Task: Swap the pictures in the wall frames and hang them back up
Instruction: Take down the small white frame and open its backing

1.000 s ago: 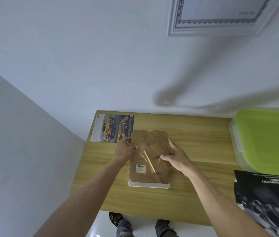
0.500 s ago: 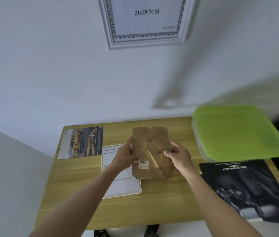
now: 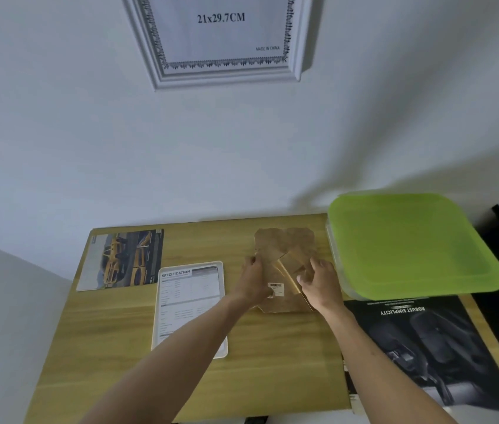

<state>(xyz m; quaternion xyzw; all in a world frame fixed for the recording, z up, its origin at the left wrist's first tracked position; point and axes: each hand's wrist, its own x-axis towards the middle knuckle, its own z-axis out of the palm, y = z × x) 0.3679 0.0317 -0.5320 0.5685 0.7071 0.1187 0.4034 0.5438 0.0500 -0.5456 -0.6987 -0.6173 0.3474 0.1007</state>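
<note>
left hand [image 3: 253, 284], right hand [image 3: 318, 281]: fingers gripping brown backing board [image 3: 285, 252] above surface [image 3: 272, 362] | risk: stand flap snags; board slips, lands off open frame [image 3: 191, 304]

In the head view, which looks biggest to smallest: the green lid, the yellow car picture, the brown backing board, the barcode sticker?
1. Square green plastic lid
2. Yellow car picture and brown cardboard backing board look alike; hands cover part of the board
3. White barcode sticker
</note>
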